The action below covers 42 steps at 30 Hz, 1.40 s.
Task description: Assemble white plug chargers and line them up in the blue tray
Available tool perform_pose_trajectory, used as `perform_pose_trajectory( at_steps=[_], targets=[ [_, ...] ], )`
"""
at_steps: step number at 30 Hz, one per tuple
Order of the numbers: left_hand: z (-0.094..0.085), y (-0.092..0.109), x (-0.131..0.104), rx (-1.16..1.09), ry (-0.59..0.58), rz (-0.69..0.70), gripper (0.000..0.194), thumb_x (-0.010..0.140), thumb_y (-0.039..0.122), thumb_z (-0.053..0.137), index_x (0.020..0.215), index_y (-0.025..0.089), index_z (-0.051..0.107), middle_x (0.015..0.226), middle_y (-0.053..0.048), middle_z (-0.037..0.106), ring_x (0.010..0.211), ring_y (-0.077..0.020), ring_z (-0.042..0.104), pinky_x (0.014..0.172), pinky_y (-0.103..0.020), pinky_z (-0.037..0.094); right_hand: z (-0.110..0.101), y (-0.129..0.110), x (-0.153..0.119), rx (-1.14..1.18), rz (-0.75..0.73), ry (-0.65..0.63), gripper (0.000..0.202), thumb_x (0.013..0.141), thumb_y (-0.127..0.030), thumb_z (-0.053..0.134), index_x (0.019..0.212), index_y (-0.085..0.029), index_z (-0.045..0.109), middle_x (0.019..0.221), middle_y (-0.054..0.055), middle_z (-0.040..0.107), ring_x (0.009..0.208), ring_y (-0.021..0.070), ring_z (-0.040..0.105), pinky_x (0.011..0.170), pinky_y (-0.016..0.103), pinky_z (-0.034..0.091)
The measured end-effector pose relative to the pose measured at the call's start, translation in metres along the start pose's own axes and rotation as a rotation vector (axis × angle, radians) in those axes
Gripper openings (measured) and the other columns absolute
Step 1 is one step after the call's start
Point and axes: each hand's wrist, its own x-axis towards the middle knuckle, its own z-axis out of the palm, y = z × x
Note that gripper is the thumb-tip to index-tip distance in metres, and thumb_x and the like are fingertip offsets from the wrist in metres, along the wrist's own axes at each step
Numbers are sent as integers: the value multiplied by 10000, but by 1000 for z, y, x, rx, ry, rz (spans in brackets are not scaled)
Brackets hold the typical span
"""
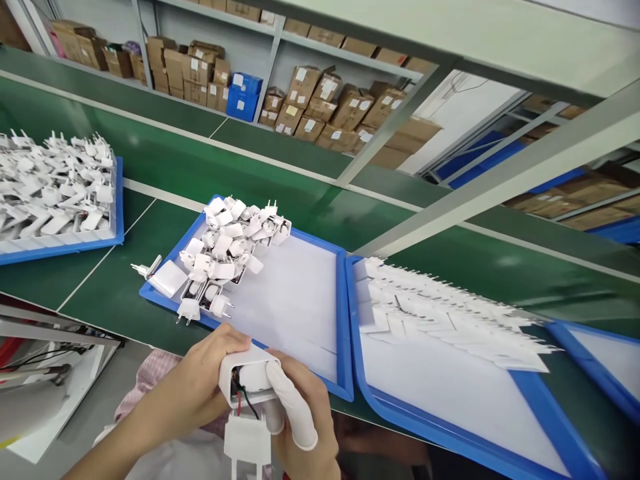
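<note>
Between my two hands is a white charger housing [255, 363], its open end showing wires and a white inner part. A white plug cap [247, 440] with two pins dangles below it on a red and a black wire. My left hand [213, 367] grips the housing's left side, thumb on top. My right hand [307, 407], with white finger cots on some fingers, holds the right side, one covered finger against the open end. Just beyond lies a blue-rimmed tray [345, 320] with a heap of similar open chargers [220, 250] at its left.
To the right, another blue tray [354, 333] holds rows of closed white chargers [430, 307], pins up. A full tray of plug parts [60, 187] stands at left. A metal post [500, 160] slants over the green bench [165, 173]; shelves of cardboard boxes [200, 73] are behind.
</note>
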Motion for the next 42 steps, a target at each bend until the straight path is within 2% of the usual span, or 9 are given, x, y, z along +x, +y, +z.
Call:
perform_pose_trajectory(
  at_steps=[4, 8, 13, 18, 26, 30, 34, 38, 42],
  targets=[
    [7, -6, -6, -78, -40, -70, 391, 884, 87, 557, 1237, 245, 498, 1154, -89, 618, 1059, -248, 592, 884, -356, 492, 1, 1, 4, 118, 34, -38, 363, 958, -150, 469, 1309, -246, 480, 935, 53, 537, 802, 185, 581, 645, 326, 566],
    [10, -8, -11, -257, -110, -170, 329, 851, 125, 592, 1160, 215, 524, 1032, -69, 565, 976, -241, 590, 773, -317, 486, 3, -10, -3, 224, 204, -121, 176, 1005, -238, 411, 1164, -254, 485, 923, 25, 447, 800, 169, 528, 663, 305, 510],
    [7, -3, -15, -313, -115, -242, 278, 857, 189, 619, 1116, 209, 521, 1002, -53, 518, 892, -209, 573, 742, -298, 463, 12, -34, -5, 122, 415, -9, 153, 993, -327, 505, 1128, -254, 509, 929, 15, 466, 761, 156, 524, 650, 270, 476],
    [7, -3, -17, -124, -56, -152, 325, 862, 75, 533, 1152, 205, 464, 995, -59, 545, 932, -221, 583, 796, -321, 486, 20, -32, -5, 35, 307, 72, 153, 922, -160, 575, 1044, -253, 573, 850, -2, 501, 699, 155, 527, 621, 268, 454],
    [6, -14, -20, 58, -3, -69, 302, 913, 105, 505, 1187, 215, 438, 1055, -90, 594, 989, -244, 589, 815, -361, 515, 18, -9, -5, 10, 110, -101, 153, 923, -165, 541, 1061, -232, 548, 832, -7, 497, 664, 133, 537, 552, 234, 460],
    [6, -22, -25, 88, 10, -40, 359, 911, 98, 509, 1229, 231, 411, 1122, -102, 600, 1098, -268, 583, 864, -390, 521, 21, -10, -3, -19, 175, -25, 127, 907, -199, 575, 1018, -225, 521, 816, -12, 493, 658, 131, 527, 559, 232, 473],
    [5, -18, -23, 140, 33, -32, 334, 920, 105, 493, 1222, 222, 410, 1112, -108, 604, 1072, -261, 604, 874, -396, 536, 26, -9, -7, 35, 187, -11, 173, 860, -145, 597, 907, -237, 458, 723, -49, 460, 540, 107, 447, 467, 220, 398],
    [2, -12, -18, 213, 22, -50, 283, 937, 106, 460, 1201, 199, 420, 1127, -122, 601, 1061, -252, 614, 864, -375, 549, 27, -3, -6, 31, 83, -77, 250, 844, -53, 555, 1033, -216, 533, 780, -17, 477, 609, 125, 465, 519, 240, 405],
    [-1, -12, -17, 331, 18, -49, 239, 908, 109, 452, 1135, 183, 467, 1065, -112, 632, 990, -272, 623, 816, -391, 539, 25, 4, -4, 49, 48, -206, 345, 854, -76, 528, 1171, -210, 538, 840, 5, 449, 656, 140, 475, 522, 246, 416]
  ],
)
